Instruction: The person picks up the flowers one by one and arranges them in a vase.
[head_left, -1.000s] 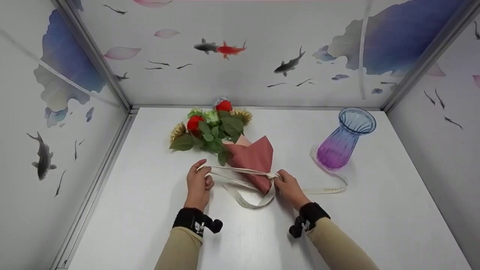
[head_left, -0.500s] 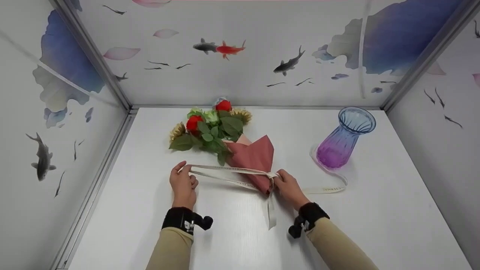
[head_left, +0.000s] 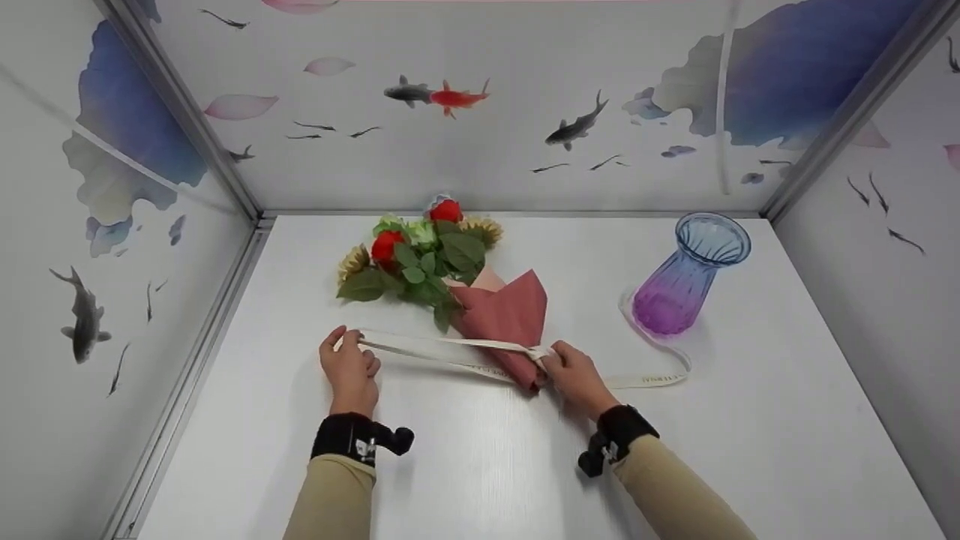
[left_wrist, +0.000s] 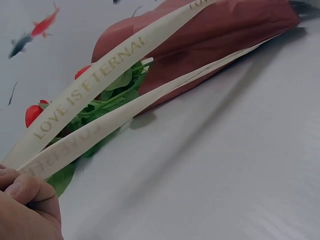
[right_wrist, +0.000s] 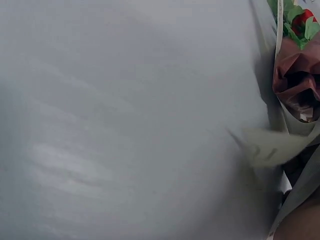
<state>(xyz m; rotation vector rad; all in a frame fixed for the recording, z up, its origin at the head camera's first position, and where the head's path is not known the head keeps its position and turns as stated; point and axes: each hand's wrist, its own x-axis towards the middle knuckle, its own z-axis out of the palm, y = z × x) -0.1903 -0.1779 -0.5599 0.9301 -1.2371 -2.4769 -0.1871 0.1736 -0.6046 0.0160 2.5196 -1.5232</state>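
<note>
White tabletop [head_left: 465, 465], flower bouquet [head_left: 431, 289] in dusky-red wrap [head_left: 502, 311], blue-and-purple vase [head_left: 679, 285], ribbon [head_left: 652, 382] curling beside it.

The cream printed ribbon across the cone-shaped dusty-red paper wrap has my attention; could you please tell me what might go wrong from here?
Pulling hard with the left hand might crease the dusty-red paper wrap, since the cream printed ribbon crosses it. Another length of ribbon runs close by the ridged blue-and-purple glass vase, so a tug there could perhaps disturb it.
</note>
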